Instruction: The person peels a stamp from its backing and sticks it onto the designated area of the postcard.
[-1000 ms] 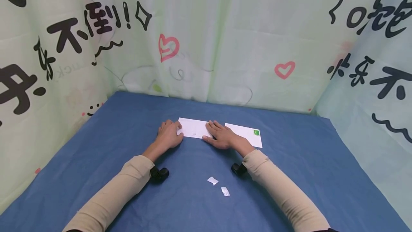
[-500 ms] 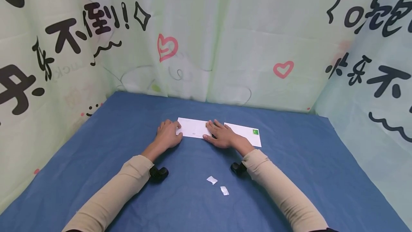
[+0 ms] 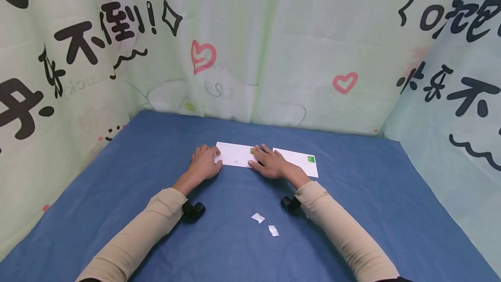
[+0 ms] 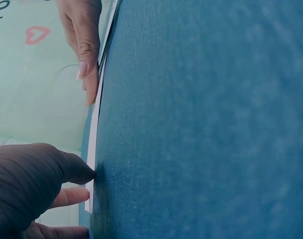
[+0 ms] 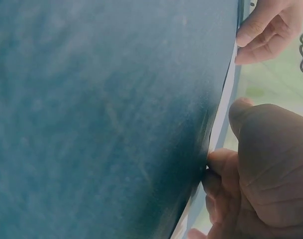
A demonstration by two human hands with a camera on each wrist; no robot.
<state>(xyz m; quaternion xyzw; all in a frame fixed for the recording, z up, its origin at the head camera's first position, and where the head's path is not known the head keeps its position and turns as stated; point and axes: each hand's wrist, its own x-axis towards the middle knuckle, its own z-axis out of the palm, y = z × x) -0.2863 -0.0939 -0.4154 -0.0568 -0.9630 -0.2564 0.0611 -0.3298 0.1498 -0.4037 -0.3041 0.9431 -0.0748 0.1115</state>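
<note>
A white envelope (image 3: 233, 154) lies flat on the blue cloth in the head view. My left hand (image 3: 205, 162) rests at its left end, thumb at the near edge and fingertips on the paper. My right hand (image 3: 271, 163) lies with extended fingers over the right end, partly covering a small green stamp (image 3: 252, 151). To the right, partly behind that hand, is a second white envelope (image 3: 295, 160) bearing a green stamp (image 3: 311, 159). In the left wrist view, the envelope (image 4: 94, 144) appears edge-on between both hands.
Two small white paper scraps, one (image 3: 258, 217) a little farther off and one (image 3: 273, 230) nearer, lie on the blue cloth (image 3: 235, 256). Printed curtains (image 3: 305, 47) stand around the table's back and sides.
My right hand has shifted slightly to the right, and more of the green stamp beside its fingertips shows. My left hand stays at the envelope's left end.
</note>
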